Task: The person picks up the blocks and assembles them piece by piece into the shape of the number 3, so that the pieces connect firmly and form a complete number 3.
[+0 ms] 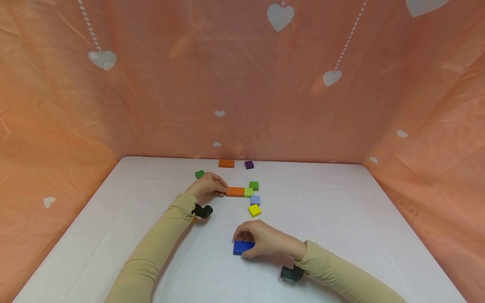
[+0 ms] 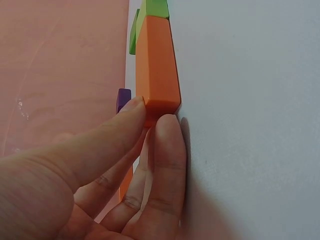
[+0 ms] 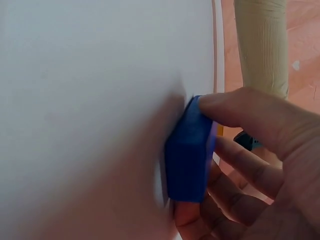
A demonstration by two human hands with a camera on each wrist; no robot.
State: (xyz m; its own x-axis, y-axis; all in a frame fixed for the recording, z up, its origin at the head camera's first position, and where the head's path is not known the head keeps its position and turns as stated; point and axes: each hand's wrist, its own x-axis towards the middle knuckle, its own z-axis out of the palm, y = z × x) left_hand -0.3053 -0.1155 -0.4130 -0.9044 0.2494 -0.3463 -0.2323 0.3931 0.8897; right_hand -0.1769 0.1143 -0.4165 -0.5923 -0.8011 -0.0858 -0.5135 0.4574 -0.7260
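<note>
My left hand (image 1: 207, 185) is at the left end of an orange block (image 1: 235, 192), its thumb and fingertips pinching that end in the left wrist view. The orange block lies flat, and its far end meets a light green block (image 1: 248, 192). Nearer the front, my right hand (image 1: 265, 239) grips a rectangular blue block (image 1: 242, 247). In the right wrist view the thumb is on one side of the blue block (image 3: 187, 165) and the fingers curl round the opposite side, close over the white table.
Beside the light green block lie a green block (image 1: 254, 185), a pale blue one (image 1: 255, 200) and a yellow one (image 1: 254, 211). Another orange block (image 1: 226, 163) and a purple block (image 1: 249, 165) lie near the back edge. Behind the left hand is a green block (image 1: 199, 174).
</note>
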